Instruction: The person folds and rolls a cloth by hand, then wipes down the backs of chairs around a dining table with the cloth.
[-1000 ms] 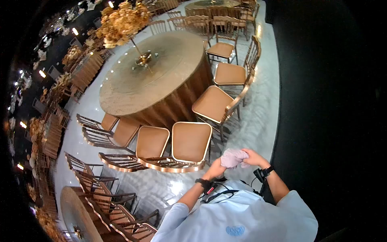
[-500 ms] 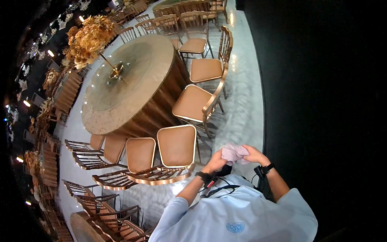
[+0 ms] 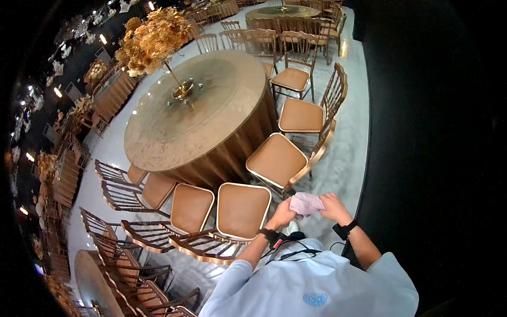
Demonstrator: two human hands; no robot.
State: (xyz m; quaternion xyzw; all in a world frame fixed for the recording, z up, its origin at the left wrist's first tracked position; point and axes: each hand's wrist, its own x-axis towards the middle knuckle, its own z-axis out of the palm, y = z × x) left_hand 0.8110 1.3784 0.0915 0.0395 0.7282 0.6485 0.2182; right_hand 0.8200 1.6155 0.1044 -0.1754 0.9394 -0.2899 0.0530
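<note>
A crumpled pale pink cloth (image 3: pixel 306 204) stretches between my two hands, in front of my body. My left hand (image 3: pixel 283 213) is closed on its left end, and my right hand (image 3: pixel 334 207) grips the right end. Both wrists carry black straps. Just beyond the hands stands a gold-framed chair (image 3: pixel 277 159) with a tan padded seat, its curved backrest nearest to me. Another tan-seated chair (image 3: pixel 244 210) is to the left of my left hand.
A round table (image 3: pixel 195 127) with a brown draped skirt bears a tall golden flower arrangement (image 3: pixel 153 39). Several chairs surround it. A dark wall or drape (image 3: pixel 433 132) runs along the right of the pale floor (image 3: pixel 343 153). Another round table (image 3: pixel 97 280) stands lower left.
My view has shifted, so the table and chairs sit farther right and lower. The cloth, bunched before, is now drawn out more flatly between my hands.
</note>
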